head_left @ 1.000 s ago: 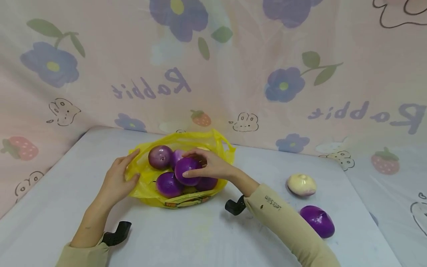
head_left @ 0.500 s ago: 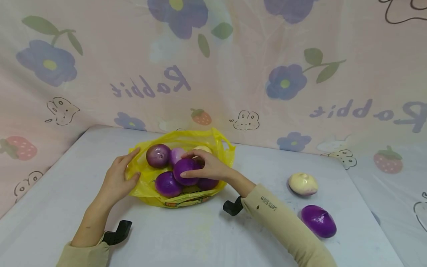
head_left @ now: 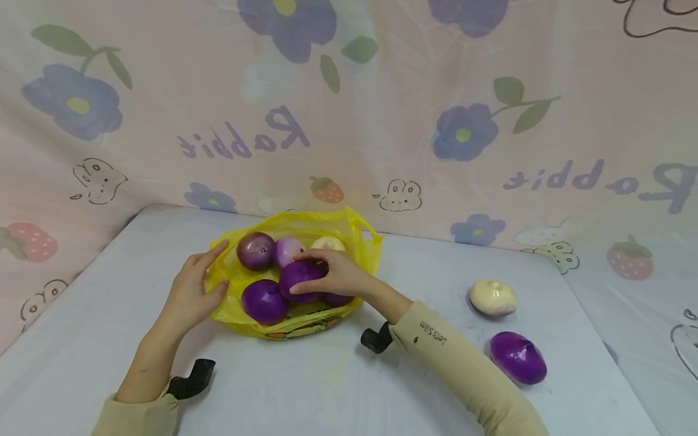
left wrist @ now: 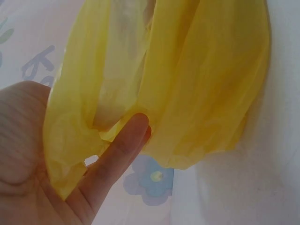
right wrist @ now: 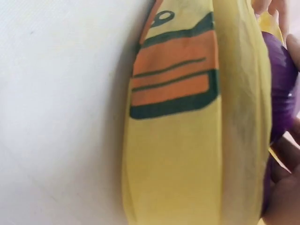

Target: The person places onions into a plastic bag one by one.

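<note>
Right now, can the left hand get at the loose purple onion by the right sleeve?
Probably not directly: the left hand touches the yellow plastic bag, and the right sleeve crosses between that hand and the loose purple onion.

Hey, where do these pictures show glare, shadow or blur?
Head view: small glare spots on the loose cream onion, a soft shadow at its base; left wrist view: dim and soft, light glowing through the yellow plastic bag; right wrist view: white tabletop bright, nearly washed out.
</note>
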Demonstrator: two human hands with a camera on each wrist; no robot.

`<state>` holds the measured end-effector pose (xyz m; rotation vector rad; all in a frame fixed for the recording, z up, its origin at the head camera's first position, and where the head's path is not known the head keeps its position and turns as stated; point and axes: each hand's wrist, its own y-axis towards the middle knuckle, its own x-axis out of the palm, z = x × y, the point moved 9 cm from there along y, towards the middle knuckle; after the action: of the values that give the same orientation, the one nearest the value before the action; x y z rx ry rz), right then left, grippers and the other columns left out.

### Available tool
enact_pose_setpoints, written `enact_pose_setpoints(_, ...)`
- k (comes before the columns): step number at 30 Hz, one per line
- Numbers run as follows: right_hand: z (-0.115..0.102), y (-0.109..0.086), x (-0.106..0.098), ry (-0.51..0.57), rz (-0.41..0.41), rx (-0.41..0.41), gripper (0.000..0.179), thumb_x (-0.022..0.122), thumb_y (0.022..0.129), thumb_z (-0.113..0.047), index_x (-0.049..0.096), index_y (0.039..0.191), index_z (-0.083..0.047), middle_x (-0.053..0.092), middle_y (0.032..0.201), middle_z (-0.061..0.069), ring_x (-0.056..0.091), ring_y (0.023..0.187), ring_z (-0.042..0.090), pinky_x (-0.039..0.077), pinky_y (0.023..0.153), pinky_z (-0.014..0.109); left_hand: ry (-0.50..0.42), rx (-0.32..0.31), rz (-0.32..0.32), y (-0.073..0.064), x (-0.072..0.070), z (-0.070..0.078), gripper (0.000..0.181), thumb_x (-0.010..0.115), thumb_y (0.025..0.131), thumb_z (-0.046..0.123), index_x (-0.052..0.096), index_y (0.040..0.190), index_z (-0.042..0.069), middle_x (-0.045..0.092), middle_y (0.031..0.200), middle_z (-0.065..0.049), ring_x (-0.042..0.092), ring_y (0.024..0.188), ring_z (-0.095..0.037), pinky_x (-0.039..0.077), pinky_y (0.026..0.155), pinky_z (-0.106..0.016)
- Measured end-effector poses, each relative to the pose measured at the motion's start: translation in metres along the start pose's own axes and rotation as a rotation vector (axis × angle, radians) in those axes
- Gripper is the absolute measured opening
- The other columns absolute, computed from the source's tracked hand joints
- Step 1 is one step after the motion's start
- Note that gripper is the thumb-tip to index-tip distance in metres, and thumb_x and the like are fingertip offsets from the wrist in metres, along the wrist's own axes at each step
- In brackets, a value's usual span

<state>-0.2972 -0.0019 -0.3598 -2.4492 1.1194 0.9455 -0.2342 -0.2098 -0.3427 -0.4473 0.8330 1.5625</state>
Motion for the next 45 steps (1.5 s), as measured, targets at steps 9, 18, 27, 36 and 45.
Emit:
enact_pose_setpoints(9,-0.003,-0.001,0.000,-0.174,-0.024,-0.040,0.063,0.081,0.074,-0.038,0.059,0.128,-0.017,0.056,0.126,0.002,0.055,0.115,0.017,0.046,0.099,0.030,0.008,0.000,0.000,0.000,-0.002,0.000,0.070,0.062,0.081,-0.002,0.037,0.146,0.004,0.042,0.127,-0.036,0.047,0.106,-0.051,0.039,0.090,-0.068)
enact_pose_setpoints(18,-0.005,-0.005,-0.004,-0.080,-0.054,-0.132,0.062,0.080,0.077,-0.027,0.056,0.130,-0.005,0.062,0.128,0.006,0.059,0.114,0.020,0.048,0.099,0.033,0.007,0.010,-0.005,0.000,-0.002,0.001,0.070,0.062,0.081,-0.002,0.037,0.146,0.004,0.041,0.128,-0.036,0.046,0.109,-0.053,0.038,0.091,-0.070)
enact_pose_setpoints(27,0.003,-0.013,-0.017,0.055,0.012,-0.105,0.059,0.077,0.080,-0.022,0.054,0.131,-0.003,0.060,0.128,0.013,0.059,0.116,0.027,0.049,0.098,0.034,0.006,0.026,0.002,0.001,-0.003,0.003,0.070,0.062,0.081,-0.002,0.037,0.146,0.004,0.042,0.126,-0.036,0.046,0.109,-0.055,0.037,0.090,-0.071)
enact_pose_setpoints(36,0.009,-0.026,-0.039,0.177,0.184,-0.071,0.052,0.076,0.081,-0.022,0.057,0.127,-0.006,0.063,0.120,0.014,0.062,0.107,0.027,0.053,0.091,0.037,0.032,0.043,0.016,0.001,-0.007,0.003,0.069,0.061,0.080,-0.001,0.038,0.145,0.004,0.042,0.125,-0.037,0.048,0.103,-0.052,0.039,0.086,-0.069)
enact_pose_setpoints(45,0.016,-0.049,-0.075,0.229,0.478,-0.142,0.041,0.075,0.080,-0.008,0.061,0.118,0.001,0.065,0.107,0.021,0.064,0.095,0.025,0.054,0.082,0.033,0.011,0.031,0.011,-0.005,-0.004,-0.002,0.069,0.062,0.080,0.000,0.038,0.145,0.003,0.043,0.125,-0.036,0.048,0.101,-0.051,0.040,0.085,-0.066)
